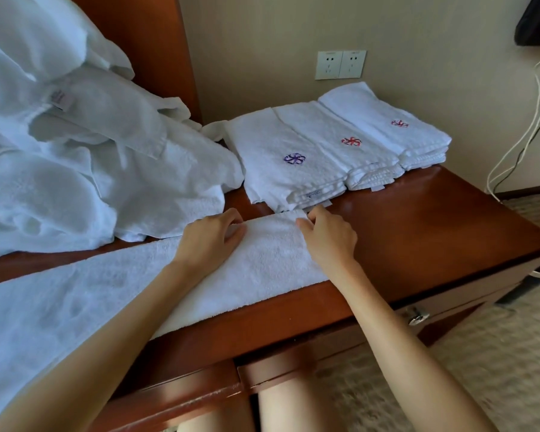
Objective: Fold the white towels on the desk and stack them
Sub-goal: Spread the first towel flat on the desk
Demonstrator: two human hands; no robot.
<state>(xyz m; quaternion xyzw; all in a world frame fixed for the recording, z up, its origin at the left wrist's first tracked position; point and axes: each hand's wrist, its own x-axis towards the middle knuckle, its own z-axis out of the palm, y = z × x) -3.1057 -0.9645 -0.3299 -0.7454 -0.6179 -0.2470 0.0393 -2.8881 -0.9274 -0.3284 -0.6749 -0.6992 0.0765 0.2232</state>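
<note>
1 head view — down, close over desk (418,219).

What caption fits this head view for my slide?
Left hand and right hand grip the end of a long towel on the desk, beside folded towels.

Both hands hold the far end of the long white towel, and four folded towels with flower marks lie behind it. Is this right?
Not quite. The head view shows three folded towels, not four: near towel, middle towel and far towel. The left hand and right hand do hold the far end of the long white towel.
</note>
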